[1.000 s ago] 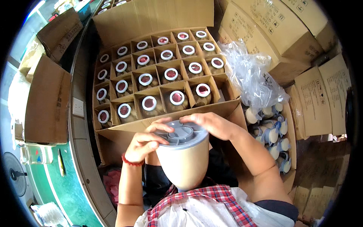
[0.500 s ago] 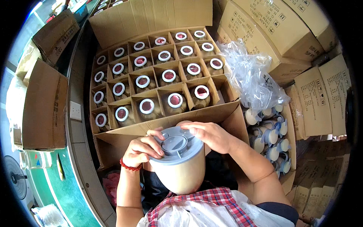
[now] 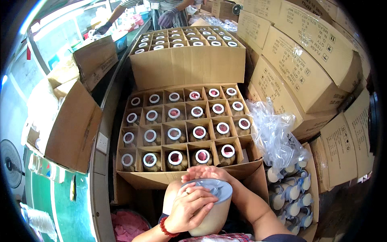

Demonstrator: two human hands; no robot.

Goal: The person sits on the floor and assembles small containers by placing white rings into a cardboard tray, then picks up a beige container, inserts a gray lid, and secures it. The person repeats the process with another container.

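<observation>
A cream jug [image 3: 211,220] with a grey-blue lid [image 3: 222,188] stands upright close in front of my body. My left hand [image 3: 192,205] lies across the near left of the lid, its fingers bent over the top and down the side. Against the far rim rests my right hand [image 3: 207,173], its fingers curved round the back edge. Part of the lid is hidden under my left fingers. Just beyond the jug is an open divided carton [image 3: 147,178] with glass flask refills [image 3: 175,158] that have white rings round their mouths.
Behind it stands a second carton [image 3: 187,66] of flask refills. A box at right holds several cream and grey-blue jug tops [image 3: 292,191], beside clear plastic bags [image 3: 272,131]. Sealed cartons [image 3: 292,80] are stacked at right. At left runs a green worktop [image 3: 74,209]. A gloved person [image 3: 168,18] works at the back.
The view has tilted up, showing the far carton and the other person. My left hand has moved from the lid's left edge over its top. My right hand has shifted round the far rim.
</observation>
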